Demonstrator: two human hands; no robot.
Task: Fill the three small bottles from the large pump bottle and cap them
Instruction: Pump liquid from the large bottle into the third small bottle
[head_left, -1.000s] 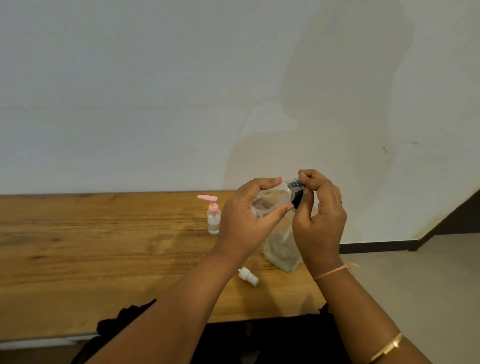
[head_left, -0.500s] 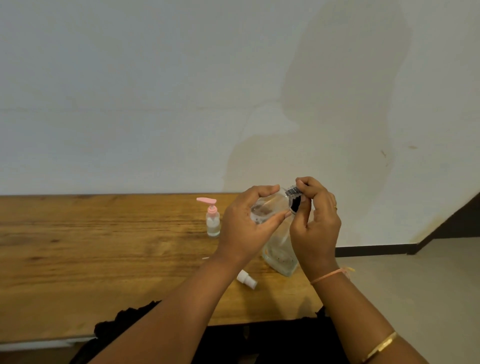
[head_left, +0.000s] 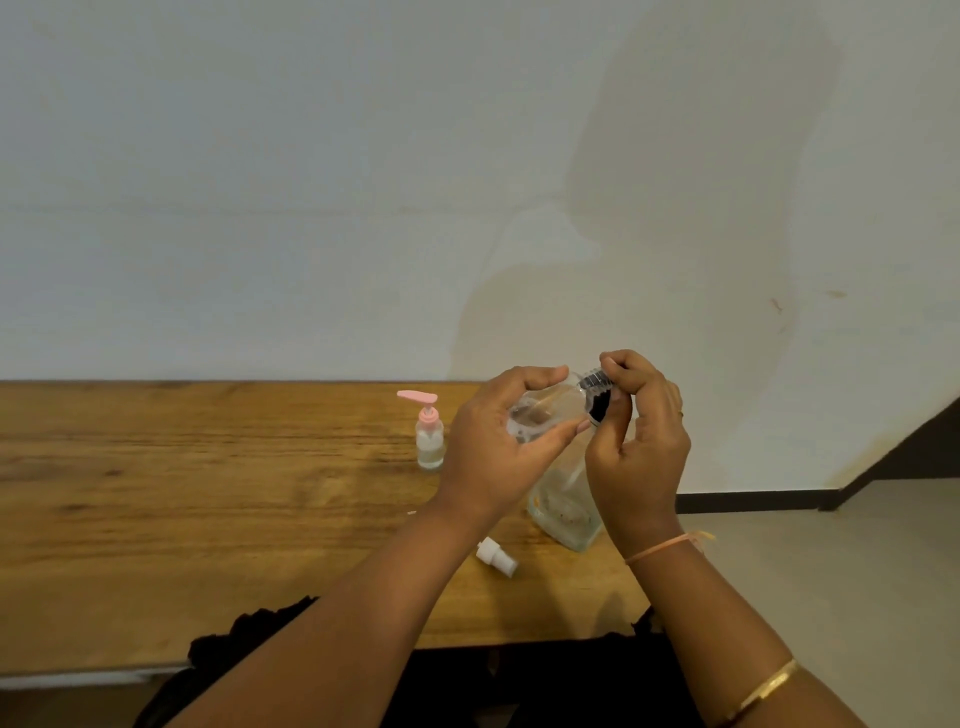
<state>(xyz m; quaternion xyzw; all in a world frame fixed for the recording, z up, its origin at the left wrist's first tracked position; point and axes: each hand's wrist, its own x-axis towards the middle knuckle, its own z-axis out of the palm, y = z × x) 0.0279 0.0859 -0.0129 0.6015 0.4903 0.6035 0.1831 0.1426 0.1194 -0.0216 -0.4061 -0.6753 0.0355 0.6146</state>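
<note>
While you hold the small bottle (head_left: 545, 410) almost on its side above the table (head_left: 208, 493), as the head view shows, the main risk is a leak. Your left hand (head_left: 498, 447) wraps its clear body, and your right hand (head_left: 639, 447) pinches the black cap (head_left: 597, 397) at its mouth. If the cap goes crooked on the thread, whatever liquid is inside may run out. Your wrists are just over the large bottle (head_left: 566, 514), which stands near the table's right end, so a knock may tip it. The cap is round and ribbed. The large bottle looks clear, with an angular base. To the left stands the pink-pump bottle (head_left: 429, 441). A white spray top (head_left: 496, 557) lies nearer the front edge and could roll off.
</note>
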